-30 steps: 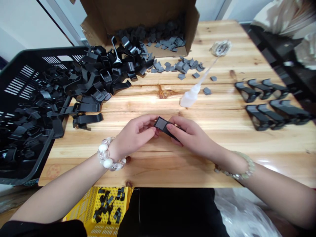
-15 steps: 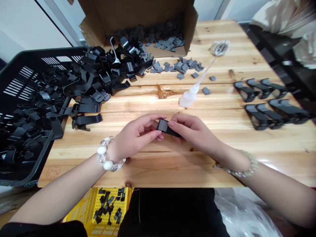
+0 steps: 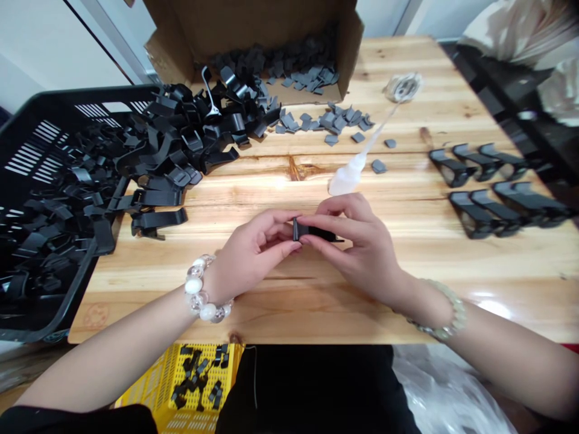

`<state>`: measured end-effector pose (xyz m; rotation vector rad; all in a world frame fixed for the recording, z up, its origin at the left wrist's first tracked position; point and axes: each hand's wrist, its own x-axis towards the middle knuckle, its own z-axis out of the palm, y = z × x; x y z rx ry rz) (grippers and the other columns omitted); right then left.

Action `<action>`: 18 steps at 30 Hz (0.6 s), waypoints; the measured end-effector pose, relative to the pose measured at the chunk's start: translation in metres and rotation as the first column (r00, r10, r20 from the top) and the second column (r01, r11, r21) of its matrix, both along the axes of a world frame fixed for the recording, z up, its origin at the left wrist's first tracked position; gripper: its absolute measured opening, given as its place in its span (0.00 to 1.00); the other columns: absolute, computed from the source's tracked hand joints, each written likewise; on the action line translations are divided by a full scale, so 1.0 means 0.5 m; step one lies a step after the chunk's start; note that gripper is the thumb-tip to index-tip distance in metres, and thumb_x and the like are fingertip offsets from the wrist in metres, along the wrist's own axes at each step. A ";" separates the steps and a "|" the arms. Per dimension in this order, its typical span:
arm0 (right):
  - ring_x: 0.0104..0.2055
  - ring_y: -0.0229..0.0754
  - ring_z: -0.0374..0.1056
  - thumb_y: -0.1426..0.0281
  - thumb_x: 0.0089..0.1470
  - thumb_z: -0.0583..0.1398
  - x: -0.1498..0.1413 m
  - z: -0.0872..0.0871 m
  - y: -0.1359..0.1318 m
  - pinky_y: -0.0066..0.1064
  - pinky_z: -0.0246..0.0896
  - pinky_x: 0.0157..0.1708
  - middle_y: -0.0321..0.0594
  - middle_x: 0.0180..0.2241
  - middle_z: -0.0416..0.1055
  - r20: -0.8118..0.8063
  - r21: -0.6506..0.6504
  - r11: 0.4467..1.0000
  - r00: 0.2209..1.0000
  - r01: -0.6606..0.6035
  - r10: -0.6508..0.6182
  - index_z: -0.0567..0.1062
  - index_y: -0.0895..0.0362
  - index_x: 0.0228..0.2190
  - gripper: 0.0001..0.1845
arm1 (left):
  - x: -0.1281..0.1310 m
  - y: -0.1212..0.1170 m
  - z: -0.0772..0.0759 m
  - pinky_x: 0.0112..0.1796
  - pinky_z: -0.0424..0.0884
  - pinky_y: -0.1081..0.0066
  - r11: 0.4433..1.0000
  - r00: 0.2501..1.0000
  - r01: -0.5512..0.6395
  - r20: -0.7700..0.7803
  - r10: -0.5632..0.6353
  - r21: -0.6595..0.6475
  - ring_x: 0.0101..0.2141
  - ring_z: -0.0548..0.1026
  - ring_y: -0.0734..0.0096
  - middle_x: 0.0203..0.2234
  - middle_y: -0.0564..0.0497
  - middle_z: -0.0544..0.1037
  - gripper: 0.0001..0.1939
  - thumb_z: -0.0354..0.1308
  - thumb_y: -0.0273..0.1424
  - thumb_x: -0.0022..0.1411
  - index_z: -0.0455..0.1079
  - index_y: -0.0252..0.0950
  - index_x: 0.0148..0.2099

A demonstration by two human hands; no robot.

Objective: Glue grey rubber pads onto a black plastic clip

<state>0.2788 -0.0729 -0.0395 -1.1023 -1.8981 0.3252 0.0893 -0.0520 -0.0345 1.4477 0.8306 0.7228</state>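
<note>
Between my two hands, above the table's front half, is a black plastic clip (image 3: 322,233). My left hand (image 3: 253,247) pinches its left end between thumb and fingers. My right hand (image 3: 366,247) grips the same clip from the right, thumb and forefinger close to that left end. Fingers cover part of the clip, and its narrow edge faces me. Just beyond my right hand lies a white squeeze bottle (image 3: 346,176) with a long thin nozzle, its tip at a small round coil-like bundle (image 3: 403,88).
Left, a black crate (image 3: 49,325) and a heap of black clips (image 3: 167,138). Behind, a cardboard box (image 3: 253,18) holds grey pads; loose grey pads (image 3: 337,119) lie before it. Black clips (image 3: 479,211) stand in rows at right. Below the table edge is a yellow basket (image 3: 156,380).
The clip has turned so its edge faces me instead of its grey flat face. My right hand has shifted its grip left, thumb and forefinger now at the clip's end.
</note>
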 end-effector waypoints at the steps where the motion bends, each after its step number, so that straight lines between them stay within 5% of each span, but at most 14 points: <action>1: 0.40 0.42 0.64 0.72 0.53 0.62 -0.001 0.000 0.000 0.39 0.63 0.41 0.41 0.36 0.70 -0.003 0.003 1.000 1.000 -0.003 0.003 0.78 0.53 0.39 0.10 | 0.000 -0.001 0.000 0.44 0.73 0.70 1.000 1.000 -0.002 -0.003 0.002 -0.001 0.39 0.77 0.72 0.38 0.49 0.78 0.17 0.58 0.26 0.60 0.65 0.35 0.52; 18: 0.37 0.41 0.68 0.73 0.53 0.62 0.017 0.026 0.014 0.36 0.66 0.39 0.39 0.32 0.72 -0.019 -0.126 0.979 0.987 -0.162 0.161 0.76 0.53 0.31 0.03 | -0.001 -0.010 0.007 0.46 0.72 0.69 0.996 0.995 0.083 -0.045 -0.084 -0.034 0.41 0.77 0.71 0.39 0.50 0.79 0.14 0.59 0.27 0.59 0.66 0.36 0.48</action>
